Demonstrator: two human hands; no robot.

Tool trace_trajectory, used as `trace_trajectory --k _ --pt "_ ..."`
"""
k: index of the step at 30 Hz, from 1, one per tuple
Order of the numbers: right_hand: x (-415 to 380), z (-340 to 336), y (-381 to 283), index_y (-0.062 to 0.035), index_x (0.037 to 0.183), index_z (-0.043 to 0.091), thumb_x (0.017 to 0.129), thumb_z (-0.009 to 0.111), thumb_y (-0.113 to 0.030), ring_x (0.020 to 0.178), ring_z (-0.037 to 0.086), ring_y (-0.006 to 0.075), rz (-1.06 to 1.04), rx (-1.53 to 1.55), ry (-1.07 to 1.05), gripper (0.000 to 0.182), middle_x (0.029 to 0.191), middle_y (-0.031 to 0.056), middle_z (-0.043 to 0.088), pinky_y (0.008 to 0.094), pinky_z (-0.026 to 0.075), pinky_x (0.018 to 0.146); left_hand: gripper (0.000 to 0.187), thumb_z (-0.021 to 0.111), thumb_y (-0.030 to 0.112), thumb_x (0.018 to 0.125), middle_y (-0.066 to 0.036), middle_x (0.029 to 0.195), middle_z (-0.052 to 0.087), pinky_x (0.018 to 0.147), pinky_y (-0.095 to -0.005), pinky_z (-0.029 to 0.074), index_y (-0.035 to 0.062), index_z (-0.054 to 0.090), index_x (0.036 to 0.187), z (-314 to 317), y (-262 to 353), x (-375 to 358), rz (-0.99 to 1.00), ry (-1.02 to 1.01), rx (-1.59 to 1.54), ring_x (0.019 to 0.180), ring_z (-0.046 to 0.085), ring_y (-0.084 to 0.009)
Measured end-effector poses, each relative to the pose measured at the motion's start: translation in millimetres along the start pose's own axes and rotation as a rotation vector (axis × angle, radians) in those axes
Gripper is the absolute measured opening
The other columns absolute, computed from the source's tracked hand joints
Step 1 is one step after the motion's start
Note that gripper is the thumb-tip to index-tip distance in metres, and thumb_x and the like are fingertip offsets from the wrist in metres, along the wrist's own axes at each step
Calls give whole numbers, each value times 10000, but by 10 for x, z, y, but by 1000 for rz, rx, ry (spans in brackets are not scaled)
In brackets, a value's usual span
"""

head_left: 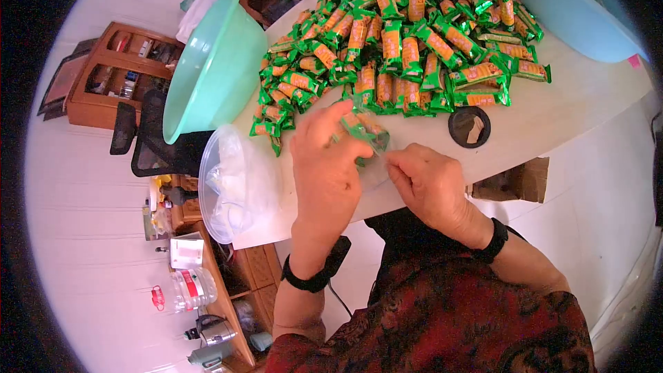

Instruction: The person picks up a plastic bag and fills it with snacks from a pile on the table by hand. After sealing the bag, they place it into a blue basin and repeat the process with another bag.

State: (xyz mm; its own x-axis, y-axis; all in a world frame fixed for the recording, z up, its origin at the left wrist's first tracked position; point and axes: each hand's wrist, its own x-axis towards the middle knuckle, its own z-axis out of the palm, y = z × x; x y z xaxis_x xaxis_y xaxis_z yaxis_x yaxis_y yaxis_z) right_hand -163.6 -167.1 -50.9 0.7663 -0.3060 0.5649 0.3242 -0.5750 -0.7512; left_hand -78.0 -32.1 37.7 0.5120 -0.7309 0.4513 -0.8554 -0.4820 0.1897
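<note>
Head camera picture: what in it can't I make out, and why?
All in the head view:
- How many packets are at the left hand: fingers and clear plastic cover them.
- Small print on the heaped packets: too small and blurred.
- Most of what the blue tub holds: cut off by the picture's edge.
- The cardboard box's far side: hidden under the table.

A white-topped table (587, 93) stands on a glossy pale floor (559, 235), an open brown cardboard box (535, 179) near its edge. Left of the table, a black mesh-backed office chair (155, 155), a reddish-brown wooden cabinet with open-looking compartments (79, 105) and a low wooden sideboard with panelled doors (261, 269) line a seamed, off-white wall (86, 200), washed in pinkish light.
</note>
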Motion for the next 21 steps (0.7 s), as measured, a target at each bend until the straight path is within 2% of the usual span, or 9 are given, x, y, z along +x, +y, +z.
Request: trace_trajectory --k 2,4,5,9,12,15,16,18,21 --pt "12 -29 -17 -78 920 659 809 687 -90 689 622 317 27 -34 -59 115 760 103 608 395 503 584 285 566 -73 732 -191 1234 554 941 -460 396 57 683 957 33 -93 126 20 42 -125 1147 505 -379" --pt "13 -33 -26 -81 916 658 807 687 -92 687 622 314 23 -33 -58 113 757 98 607 397 502 582 356 538 -79 780 -216 1232 535 951 -448 412 62 625 1096 117 -202 320 -137 96 -91 1143 500 -399" --pt "16 -35 -28 -83 911 656 805 687 -95 686 622 310 25 -33 -61 111 755 93 606 399 501 581 397 567 -7 836 -246 1246 502 982 -435 405 66 564 1226 166 -316 363 -146 62 -32 1159 488 -412" --pt "31 -42 -29 -83 905 655 798 690 -85 676 620 303 19 -39 -65 113 751 87 606 394 499 571 403 595 68 855 -263 1290 463 985 -417 412 38 558 1255 352 -769 576 -195 -32 -74 1163 493 -395" --pt "10 -36 -18 -84 906 653 793 693 -74 672 618 299 7 -47 -61 120 747 84 604 388 498 563 418 612 127 863 -261 1335 442 982 -389 421 25 569 1266 425 -885 683 -353 -99 -256 1165 508 -358" --pt "14 -12 6 -87 905 627 809 678 -102 655 605 291 -52 -50 -40 109 735 84 561 400 507 547 389 636 114 839 -239 1352 456 916 -352 470 -1 618 1211 459 -897 726 -540 -29 -384 1104 570 -290" --pt "14 -7 6 -89 906 628 807 678 -100 656 605 290 -58 -58 -31 111 735 83 561 401 506 545 389 636 114 839 -239 1352 456 916 -352 470 -1 618 1211 456 -911 671 -548 -29 -384 1104 570 -290" --pt "16 -5 13 -91 907 628 806 679 -99 656 604 288 -62 -71 -17 114 734 82 560 402 504 544 405 663 88 812 -196 1296 521 867 -340 493 5 622 1206 393 -834 649 -497 161 -448 1033 604 -267" --pt "9 -8 17 -93 906 629 803 679 -95 661 605 287 -67 -64 -18 114 733 81 562 401 500 538 398 628 4 815 -149 1258 572 851 -296 494 9 629 1213 2 -362 412 -509 184 -373 1048 593 -201"
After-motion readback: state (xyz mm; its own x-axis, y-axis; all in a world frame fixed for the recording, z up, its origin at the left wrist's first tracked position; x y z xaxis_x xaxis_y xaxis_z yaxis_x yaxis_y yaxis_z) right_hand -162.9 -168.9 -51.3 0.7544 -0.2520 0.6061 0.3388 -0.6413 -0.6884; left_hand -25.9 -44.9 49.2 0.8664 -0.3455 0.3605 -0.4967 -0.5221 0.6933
